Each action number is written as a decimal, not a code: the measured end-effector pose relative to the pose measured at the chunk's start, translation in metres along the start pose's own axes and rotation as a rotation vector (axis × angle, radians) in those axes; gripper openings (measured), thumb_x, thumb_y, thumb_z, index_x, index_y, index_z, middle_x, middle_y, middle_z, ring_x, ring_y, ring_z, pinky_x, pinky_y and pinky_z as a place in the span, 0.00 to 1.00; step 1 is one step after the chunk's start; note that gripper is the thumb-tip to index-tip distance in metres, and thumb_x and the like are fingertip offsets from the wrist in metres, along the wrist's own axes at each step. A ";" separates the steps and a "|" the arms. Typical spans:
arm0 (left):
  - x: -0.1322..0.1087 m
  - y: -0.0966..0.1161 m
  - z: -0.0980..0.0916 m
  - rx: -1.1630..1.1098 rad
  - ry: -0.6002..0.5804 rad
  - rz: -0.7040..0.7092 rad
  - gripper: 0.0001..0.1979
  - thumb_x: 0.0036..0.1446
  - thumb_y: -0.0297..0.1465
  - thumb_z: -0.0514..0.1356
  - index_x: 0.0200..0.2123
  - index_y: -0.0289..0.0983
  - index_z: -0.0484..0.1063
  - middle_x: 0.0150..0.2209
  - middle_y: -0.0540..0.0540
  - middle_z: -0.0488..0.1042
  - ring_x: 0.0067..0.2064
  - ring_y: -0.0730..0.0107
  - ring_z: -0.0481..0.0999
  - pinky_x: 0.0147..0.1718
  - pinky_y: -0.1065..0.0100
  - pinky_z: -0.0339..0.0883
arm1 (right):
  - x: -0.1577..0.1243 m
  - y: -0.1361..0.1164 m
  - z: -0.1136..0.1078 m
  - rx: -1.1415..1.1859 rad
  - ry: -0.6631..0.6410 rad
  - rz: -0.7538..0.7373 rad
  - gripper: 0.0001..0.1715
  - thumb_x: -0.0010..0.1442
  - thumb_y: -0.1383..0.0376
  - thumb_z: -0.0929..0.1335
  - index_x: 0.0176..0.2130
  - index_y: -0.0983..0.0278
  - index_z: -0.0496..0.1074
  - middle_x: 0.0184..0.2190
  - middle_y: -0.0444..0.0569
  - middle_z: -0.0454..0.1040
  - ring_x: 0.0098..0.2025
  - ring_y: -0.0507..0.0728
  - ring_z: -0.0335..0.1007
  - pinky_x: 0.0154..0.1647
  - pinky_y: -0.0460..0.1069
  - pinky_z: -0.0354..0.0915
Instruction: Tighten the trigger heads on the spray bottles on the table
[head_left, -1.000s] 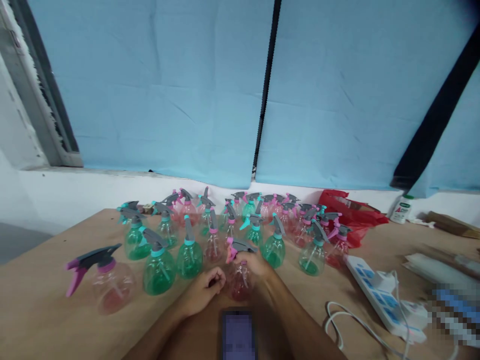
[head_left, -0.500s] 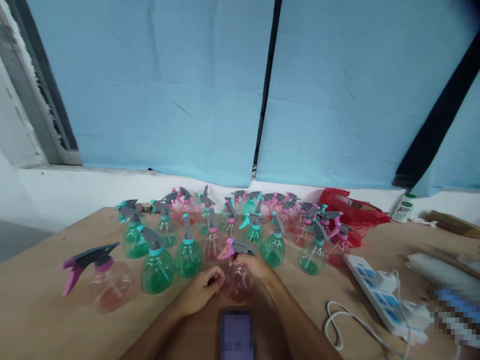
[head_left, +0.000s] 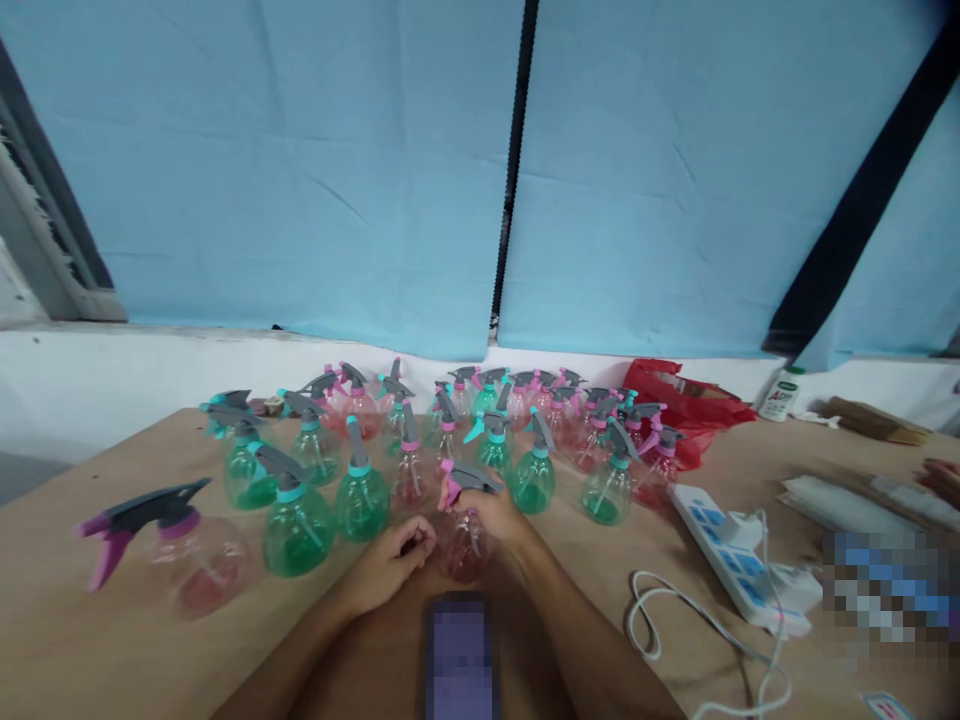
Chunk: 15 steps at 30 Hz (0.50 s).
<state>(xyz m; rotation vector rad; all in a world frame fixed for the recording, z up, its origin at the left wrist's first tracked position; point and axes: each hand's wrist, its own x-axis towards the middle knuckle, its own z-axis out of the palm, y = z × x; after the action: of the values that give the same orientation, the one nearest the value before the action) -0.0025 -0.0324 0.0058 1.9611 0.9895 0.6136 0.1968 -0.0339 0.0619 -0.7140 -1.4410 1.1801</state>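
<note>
My right hand point(head_left: 491, 512) is wrapped round the neck and grey-and-pink trigger head of a pink spray bottle point(head_left: 463, 548), which stands upright on the table. Just left of that bottle, my left hand point(head_left: 394, 565) rests with its fingers curled in; whether anything is inside them is hidden. Green spray bottles point(head_left: 298, 535) with grey and turquoise heads stand to the left and behind. At the far left is another pink spray bottle point(head_left: 201, 570), its trigger pointing left.
Several more pink and green bottles fill the back of the wooden table point(head_left: 90, 620). A phone point(head_left: 459, 655) lies in front. To the right are a white power strip point(head_left: 731, 550), a cable, a red bag point(head_left: 675, 405) and a white bottle point(head_left: 782, 393).
The whole view has shifted, so everything sits a little further left and higher. My right hand still holds the pink bottle, and my left hand remains curled beside it.
</note>
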 end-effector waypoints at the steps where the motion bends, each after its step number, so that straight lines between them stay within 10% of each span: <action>1: 0.000 0.001 0.000 0.000 -0.003 -0.012 0.16 0.66 0.45 0.52 0.37 0.38 0.68 0.28 0.53 0.66 0.31 0.71 0.65 0.31 0.72 0.59 | 0.000 0.000 0.000 0.004 -0.004 -0.001 0.11 0.45 0.63 0.66 0.29 0.61 0.78 0.21 0.43 0.74 0.27 0.55 0.68 0.34 0.49 0.63; 15: -0.002 0.007 0.000 -0.026 -0.004 -0.032 0.17 0.65 0.46 0.54 0.36 0.38 0.68 0.27 0.54 0.65 0.30 0.71 0.64 0.28 0.72 0.57 | -0.001 0.006 -0.002 0.010 -0.020 -0.019 0.11 0.46 0.65 0.66 0.30 0.60 0.78 0.23 0.43 0.75 0.28 0.55 0.68 0.34 0.49 0.63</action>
<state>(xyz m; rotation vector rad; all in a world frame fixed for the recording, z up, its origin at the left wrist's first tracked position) -0.0011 -0.0364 0.0115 1.9195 1.0036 0.6022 0.1979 -0.0319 0.0558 -0.6822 -1.4542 1.1815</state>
